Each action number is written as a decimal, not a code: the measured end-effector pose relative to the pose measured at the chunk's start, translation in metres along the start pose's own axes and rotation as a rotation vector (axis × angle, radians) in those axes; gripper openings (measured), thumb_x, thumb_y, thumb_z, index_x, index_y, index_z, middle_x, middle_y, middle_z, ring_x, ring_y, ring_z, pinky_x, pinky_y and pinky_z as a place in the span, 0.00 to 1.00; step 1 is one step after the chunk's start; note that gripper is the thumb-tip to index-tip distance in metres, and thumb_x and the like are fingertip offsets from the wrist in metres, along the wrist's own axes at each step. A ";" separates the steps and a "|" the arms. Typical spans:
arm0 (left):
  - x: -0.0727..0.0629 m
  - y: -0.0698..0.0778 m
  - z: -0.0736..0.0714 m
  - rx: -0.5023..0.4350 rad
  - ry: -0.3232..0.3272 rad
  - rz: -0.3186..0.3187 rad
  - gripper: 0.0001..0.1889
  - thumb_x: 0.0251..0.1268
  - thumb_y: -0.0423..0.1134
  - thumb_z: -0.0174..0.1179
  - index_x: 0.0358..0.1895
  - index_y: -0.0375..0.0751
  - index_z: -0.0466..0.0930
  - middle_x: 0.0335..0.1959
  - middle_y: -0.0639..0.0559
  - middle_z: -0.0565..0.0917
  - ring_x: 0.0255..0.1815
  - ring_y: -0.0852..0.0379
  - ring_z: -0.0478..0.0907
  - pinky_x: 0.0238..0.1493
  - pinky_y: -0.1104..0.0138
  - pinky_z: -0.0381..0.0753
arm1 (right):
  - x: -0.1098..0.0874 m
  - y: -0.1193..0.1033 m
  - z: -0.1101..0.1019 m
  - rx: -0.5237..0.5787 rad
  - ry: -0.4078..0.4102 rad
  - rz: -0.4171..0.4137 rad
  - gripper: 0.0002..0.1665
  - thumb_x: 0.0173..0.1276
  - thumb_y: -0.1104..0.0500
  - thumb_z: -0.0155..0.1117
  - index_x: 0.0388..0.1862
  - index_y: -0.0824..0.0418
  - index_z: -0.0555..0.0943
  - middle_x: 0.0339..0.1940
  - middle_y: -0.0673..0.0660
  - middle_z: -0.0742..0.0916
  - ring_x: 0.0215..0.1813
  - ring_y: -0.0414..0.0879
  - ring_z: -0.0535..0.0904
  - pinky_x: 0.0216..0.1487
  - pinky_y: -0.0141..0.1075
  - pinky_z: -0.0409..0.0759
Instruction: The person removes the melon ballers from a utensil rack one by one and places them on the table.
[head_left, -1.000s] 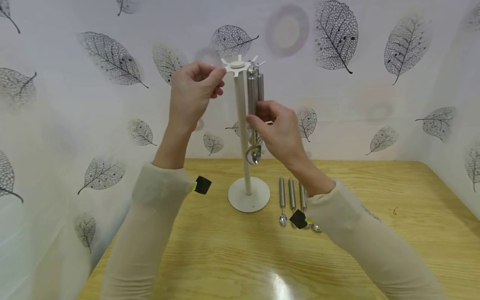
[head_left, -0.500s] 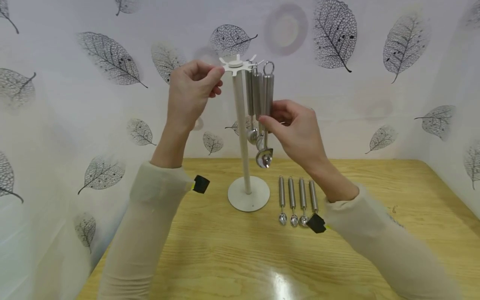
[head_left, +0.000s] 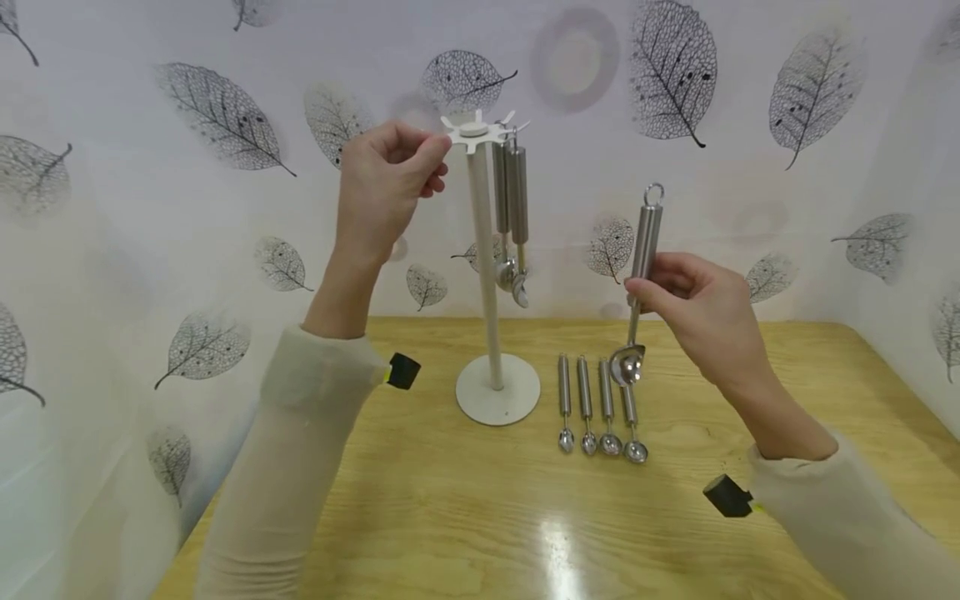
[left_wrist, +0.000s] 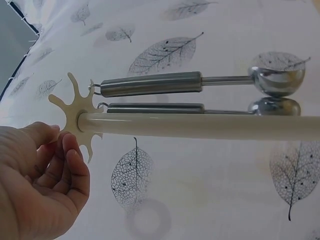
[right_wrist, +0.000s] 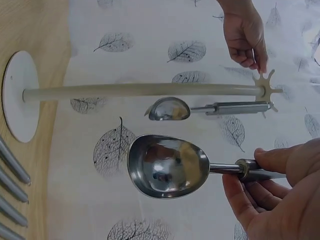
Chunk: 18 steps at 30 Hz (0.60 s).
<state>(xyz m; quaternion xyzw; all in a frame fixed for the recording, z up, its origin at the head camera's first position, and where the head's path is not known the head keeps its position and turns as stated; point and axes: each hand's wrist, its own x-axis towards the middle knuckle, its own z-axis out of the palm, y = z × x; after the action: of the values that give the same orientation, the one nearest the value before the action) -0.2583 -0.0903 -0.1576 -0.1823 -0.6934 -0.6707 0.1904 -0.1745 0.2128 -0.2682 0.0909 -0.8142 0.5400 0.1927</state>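
A white utensil stand [head_left: 487,292] with a round base stands upright on the table. My left hand [head_left: 381,187] pinches one hook of its star-shaped top [left_wrist: 76,109] between thumb and fingers. To the right of the stand, my right hand [head_left: 708,321] grips a steel scoop [head_left: 647,242] by the lower end of its handle. The scoop is nearly upright, ring up and bowl [right_wrist: 168,167] down, in the air above the table. Two more scoops [head_left: 519,196] hang by their rings on the stand's right side, apart from the held one.
Several steel scoops [head_left: 565,387] lie side by side on the wooden table [head_left: 420,500], to the right of the stand's base [head_left: 498,408]. Behind rises a white backdrop [head_left: 360,50] printed with leaves, which also closes off both sides.
My right hand has taken the scoop off the stand and carried it to the right and somewhat lower. The left hand stays on the same hook. The lying scoops are uncovered now.
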 end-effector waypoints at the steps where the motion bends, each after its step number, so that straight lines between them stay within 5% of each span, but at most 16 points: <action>1: 0.000 0.000 0.000 0.002 0.002 0.000 0.05 0.70 0.31 0.68 0.35 0.34 0.85 0.26 0.48 0.85 0.24 0.56 0.81 0.32 0.71 0.84 | -0.002 0.005 -0.005 -0.015 -0.004 0.011 0.23 0.74 0.56 0.70 0.61 0.68 0.82 0.43 0.47 0.91 0.42 0.37 0.88 0.46 0.26 0.86; 18: 0.000 -0.002 0.002 -0.025 0.016 0.019 0.05 0.69 0.29 0.68 0.33 0.33 0.85 0.24 0.48 0.85 0.22 0.56 0.81 0.29 0.73 0.83 | -0.038 0.075 -0.053 -0.198 -0.127 0.209 0.26 0.76 0.53 0.68 0.61 0.73 0.79 0.40 0.42 0.90 0.38 0.37 0.87 0.44 0.18 0.78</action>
<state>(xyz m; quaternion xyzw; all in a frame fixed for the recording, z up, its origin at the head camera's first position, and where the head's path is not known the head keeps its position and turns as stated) -0.2590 -0.0883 -0.1593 -0.1860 -0.6816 -0.6789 0.2000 -0.1550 0.2889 -0.3290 0.0202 -0.8791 0.4674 0.0914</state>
